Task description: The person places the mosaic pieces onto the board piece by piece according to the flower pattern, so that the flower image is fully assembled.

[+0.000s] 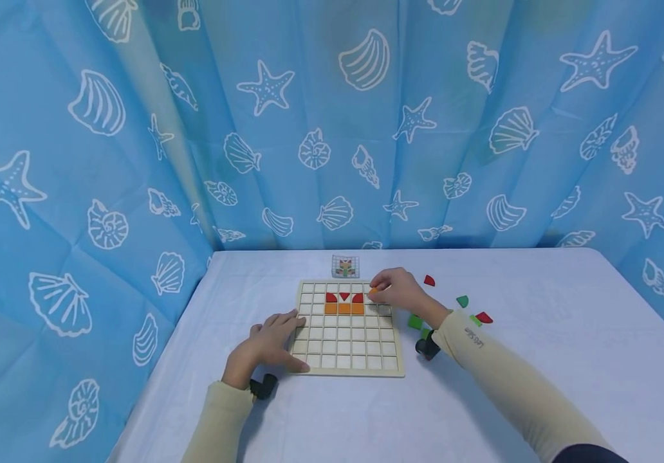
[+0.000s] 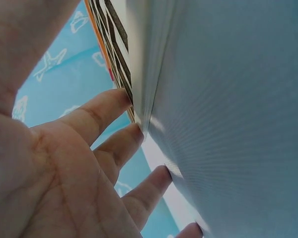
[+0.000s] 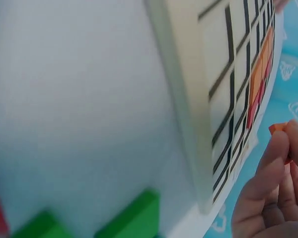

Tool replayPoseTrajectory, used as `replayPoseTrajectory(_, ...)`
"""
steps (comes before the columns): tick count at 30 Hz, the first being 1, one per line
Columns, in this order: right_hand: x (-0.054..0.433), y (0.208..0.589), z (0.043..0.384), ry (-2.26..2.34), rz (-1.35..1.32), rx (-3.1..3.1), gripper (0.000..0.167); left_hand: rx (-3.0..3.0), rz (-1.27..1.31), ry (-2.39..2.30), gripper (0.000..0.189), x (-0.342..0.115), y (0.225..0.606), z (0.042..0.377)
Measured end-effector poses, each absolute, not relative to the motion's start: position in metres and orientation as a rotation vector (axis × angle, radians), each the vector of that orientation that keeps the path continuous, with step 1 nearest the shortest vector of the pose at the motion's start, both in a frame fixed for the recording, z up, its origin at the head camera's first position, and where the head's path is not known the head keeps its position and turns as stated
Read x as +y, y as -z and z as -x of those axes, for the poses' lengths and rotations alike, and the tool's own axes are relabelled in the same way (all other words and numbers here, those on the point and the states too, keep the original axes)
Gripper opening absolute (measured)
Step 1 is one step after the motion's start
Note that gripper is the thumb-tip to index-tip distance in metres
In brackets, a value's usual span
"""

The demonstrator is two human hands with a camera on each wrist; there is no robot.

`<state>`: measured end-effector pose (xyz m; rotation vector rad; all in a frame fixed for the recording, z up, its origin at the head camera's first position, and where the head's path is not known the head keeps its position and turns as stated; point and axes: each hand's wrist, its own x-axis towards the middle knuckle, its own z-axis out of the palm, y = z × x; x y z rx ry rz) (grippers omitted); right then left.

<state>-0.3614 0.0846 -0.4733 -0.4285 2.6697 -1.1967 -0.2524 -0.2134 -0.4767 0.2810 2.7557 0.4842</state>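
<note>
A cream grid board [image 1: 343,372] lies on the table. In its upper rows sit red pieces [image 1: 358,298] and a row of orange squares [image 1: 344,309]. My right hand [image 1: 398,288] is over the board's upper right corner and pinches a small orange block [image 3: 277,128] between thumb and finger; its full shape is hidden. My left hand [image 1: 274,339] rests along the board's left edge with fingers spread. In the left wrist view its fingertips [image 2: 135,133] touch the board's side and the table.
A small pattern card [image 1: 345,266] lies behind the board. To the right are scattered loose blocks: green ones [image 1: 415,321], a green rounded piece [image 1: 462,301] and red ones [image 1: 429,280]. A blue shell-print curtain [image 1: 332,128] hangs behind the white table [image 1: 540,360].
</note>
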Motion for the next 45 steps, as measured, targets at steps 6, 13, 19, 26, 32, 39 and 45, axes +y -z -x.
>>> replayPoseTrajectory(6,0.067,0.474,0.354,1.139,0.564,2.631,0.011,2.750,-0.274,-0.479,0.100,-0.213,0.477,0.253)
replayPoseTrajectory(13,0.051,0.474,0.348,1.122,0.707,2.638,0.017,2.752,-0.276,-0.466,0.100,-0.213,0.475,0.255)
replayPoseTrajectory(19,0.039,0.477,0.337,1.049,0.720,2.644,0.010,2.747,-0.267,-0.471,0.100,-0.214,0.476,0.254)
replayPoseTrajectory(26,0.029,0.476,0.320,0.943,0.682,2.680,0.007,2.739,-0.272,-0.467,0.100,-0.212,0.482,0.253)
replayPoseTrajectory(32,0.027,0.474,0.324,0.916,0.702,2.696,0.006,2.743,-0.270,-0.454,0.100,-0.214,0.478,0.255)
replayPoseTrajectory(39,0.025,0.474,0.322,0.763,0.849,2.741,0.005,2.755,-0.273,-0.443,0.100,-0.214,0.473,0.255)
replayPoseTrajectory(45,0.025,0.475,0.320,0.822,0.816,2.655,0.003,2.746,-0.285,-0.460,0.100,-0.215,0.473,0.253)
